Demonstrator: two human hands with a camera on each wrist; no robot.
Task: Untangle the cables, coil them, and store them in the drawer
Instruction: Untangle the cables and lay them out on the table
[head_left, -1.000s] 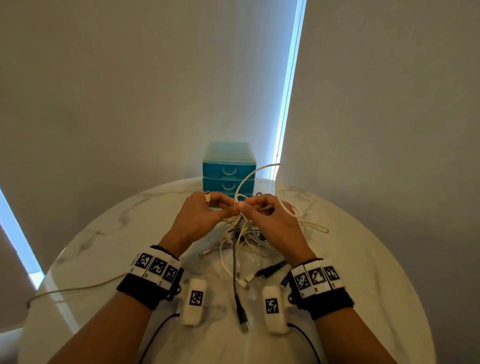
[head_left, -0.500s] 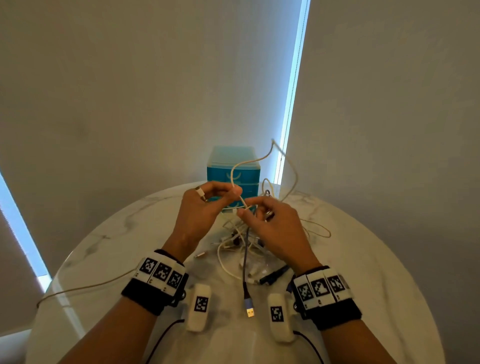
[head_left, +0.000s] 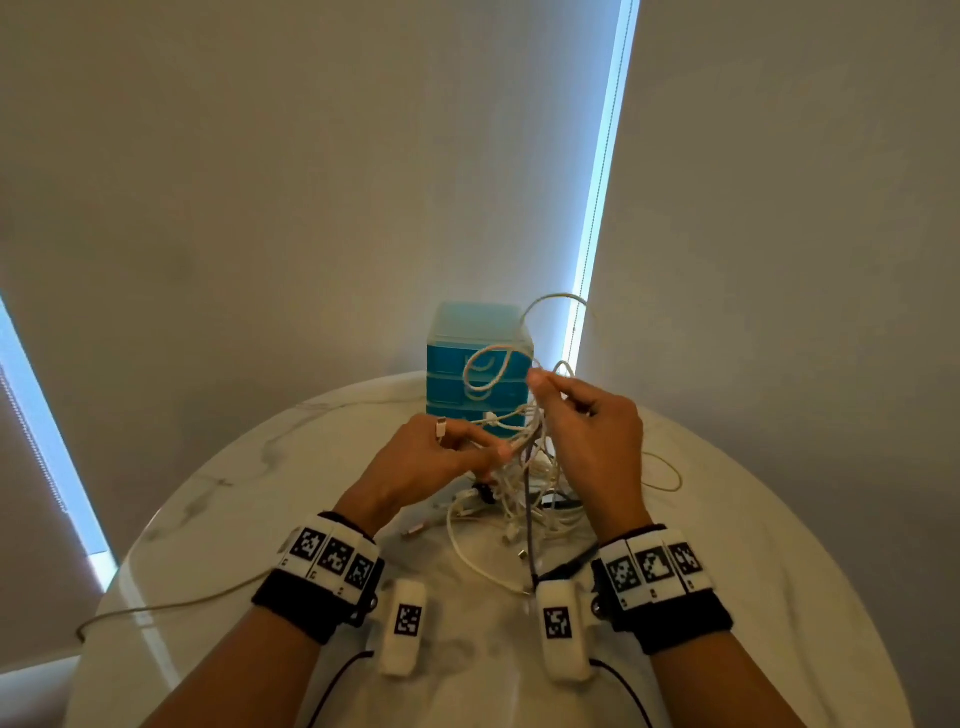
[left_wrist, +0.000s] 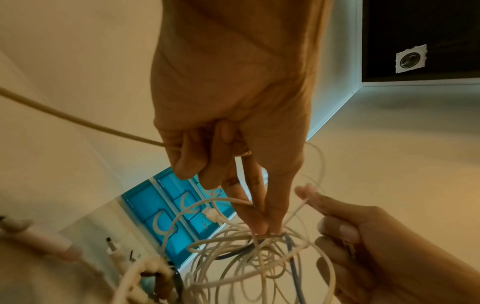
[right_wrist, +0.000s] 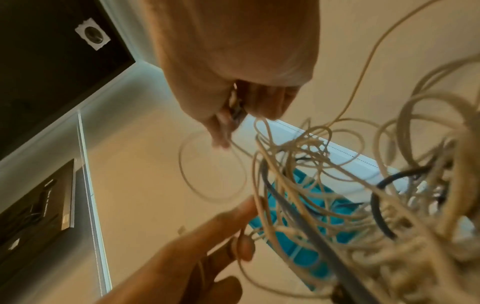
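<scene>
Two hands work my tangle: the left hand (head_left: 426, 462) pinches several strands of the cable bundle (head_left: 524, 488) at its fingertips, while the right hand (head_left: 587, 431) pinches one white cable (head_left: 491, 371) looping upward above them. Beyond the fingers stands the blue drawer unit (head_left: 452, 358). I read no lettering. Bare marble table (head_left: 753, 545) lies rightward.

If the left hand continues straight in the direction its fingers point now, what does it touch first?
Probably the tangle of cables its fingertips already pinch, with the right hand just beyond. Depth is unclear, so the blue drawer unit further back seems unlikely.
</scene>
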